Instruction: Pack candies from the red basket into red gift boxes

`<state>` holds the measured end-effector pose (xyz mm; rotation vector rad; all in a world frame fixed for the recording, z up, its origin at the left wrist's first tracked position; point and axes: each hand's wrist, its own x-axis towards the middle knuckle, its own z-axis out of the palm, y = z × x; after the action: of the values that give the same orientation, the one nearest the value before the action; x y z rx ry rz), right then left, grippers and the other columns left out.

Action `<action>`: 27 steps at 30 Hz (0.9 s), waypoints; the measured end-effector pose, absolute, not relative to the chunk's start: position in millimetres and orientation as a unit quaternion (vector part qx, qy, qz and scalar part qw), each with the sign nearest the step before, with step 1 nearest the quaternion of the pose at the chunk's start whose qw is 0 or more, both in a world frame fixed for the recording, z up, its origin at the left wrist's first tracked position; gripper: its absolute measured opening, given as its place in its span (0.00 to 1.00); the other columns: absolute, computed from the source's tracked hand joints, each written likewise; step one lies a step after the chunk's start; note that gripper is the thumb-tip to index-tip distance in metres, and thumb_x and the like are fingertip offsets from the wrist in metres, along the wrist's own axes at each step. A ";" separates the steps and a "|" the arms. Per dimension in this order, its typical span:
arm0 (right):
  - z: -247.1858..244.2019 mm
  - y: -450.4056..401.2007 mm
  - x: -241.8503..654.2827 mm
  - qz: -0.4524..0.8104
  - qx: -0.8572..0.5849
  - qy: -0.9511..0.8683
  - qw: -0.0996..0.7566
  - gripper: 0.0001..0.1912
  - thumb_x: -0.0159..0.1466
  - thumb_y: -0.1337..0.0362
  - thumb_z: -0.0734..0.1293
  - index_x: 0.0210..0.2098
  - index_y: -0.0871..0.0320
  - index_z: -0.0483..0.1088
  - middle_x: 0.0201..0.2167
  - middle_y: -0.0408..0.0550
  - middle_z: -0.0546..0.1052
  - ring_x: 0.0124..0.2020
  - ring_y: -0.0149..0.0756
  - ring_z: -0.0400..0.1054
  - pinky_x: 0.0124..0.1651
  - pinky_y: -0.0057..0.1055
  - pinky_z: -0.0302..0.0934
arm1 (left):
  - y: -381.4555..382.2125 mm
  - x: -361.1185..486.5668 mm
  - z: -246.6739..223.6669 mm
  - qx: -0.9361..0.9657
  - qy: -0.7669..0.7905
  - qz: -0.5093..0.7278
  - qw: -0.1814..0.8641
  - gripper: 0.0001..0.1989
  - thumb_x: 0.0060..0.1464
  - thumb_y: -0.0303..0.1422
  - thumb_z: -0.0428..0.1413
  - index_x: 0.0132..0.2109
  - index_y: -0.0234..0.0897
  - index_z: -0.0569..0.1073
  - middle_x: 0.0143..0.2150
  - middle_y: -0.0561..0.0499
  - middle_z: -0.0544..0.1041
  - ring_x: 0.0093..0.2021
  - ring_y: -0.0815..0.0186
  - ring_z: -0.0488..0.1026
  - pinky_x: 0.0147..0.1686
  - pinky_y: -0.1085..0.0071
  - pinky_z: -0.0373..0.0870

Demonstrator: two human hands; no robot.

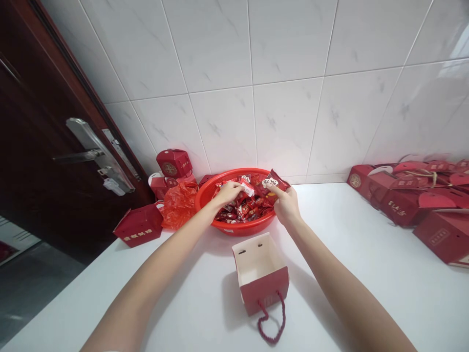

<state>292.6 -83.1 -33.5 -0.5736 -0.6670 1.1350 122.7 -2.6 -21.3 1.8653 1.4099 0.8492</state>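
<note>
A red plastic basket [244, 228] full of small wrapped candies [249, 209] stands against the tiled wall. My left hand [230, 191] is over its left half, fingers closed on a small red-and-white packet [247, 187]. At the basket's right rim, my right hand [287, 203] grips a larger dark red snack packet [275, 182] with white lettering between thumb and fingers. In front of the basket is an open red gift box [264, 288] with a pale inside, nothing visible in it. Its twisted dark red cord handle [273, 335] hangs toward me onto the table.
Left of the basket lie a crumpled red plastic bag [179, 205], a closed red box [139, 226] and stacked boxes [174, 164]. Several red gift boxes [401, 205] crowd the right of the white table [351, 234]. A dark door [40, 122] with a metal handle stands at left.
</note>
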 end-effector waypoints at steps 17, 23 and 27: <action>-33.2 -83.1 292.6 0.520 -0.276 -0.312 0.746 0.15 0.45 0.64 0.78 0.32 0.55 0.74 0.31 0.46 0.82 0.36 0.44 0.76 0.48 0.45 0.71 | -5.1 121.3 -22.8 0.699 0.503 0.345 0.374 0.08 0.52 0.33 0.59 0.30 0.36 0.81 0.25 0.51 0.80 0.28 0.64 0.77 0.32 0.70 0.73; -35.8 -80.7 292.5 0.511 -0.263 -0.327 0.750 0.16 0.45 0.63 0.78 0.33 0.56 0.75 0.34 0.47 0.82 0.40 0.45 0.77 0.50 0.45 0.70 | -11.1 121.7 -16.2 0.718 0.385 0.422 0.398 0.12 0.47 0.38 0.63 0.37 0.36 0.83 0.37 0.47 0.85 0.41 0.59 0.80 0.47 0.63 0.75; -35.9 -80.9 292.9 0.513 -0.265 -0.325 0.749 0.16 0.45 0.63 0.79 0.33 0.56 0.75 0.34 0.48 0.82 0.40 0.45 0.77 0.50 0.44 0.70 | -12.6 123.3 -14.4 0.695 0.400 0.437 0.408 0.12 0.42 0.33 0.64 0.37 0.36 0.84 0.42 0.46 0.85 0.47 0.57 0.79 0.54 0.60 0.72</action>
<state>292.9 -80.9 -35.9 -0.5792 -0.7094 1.1212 123.3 -12.6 -14.4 1.7522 1.0072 1.1017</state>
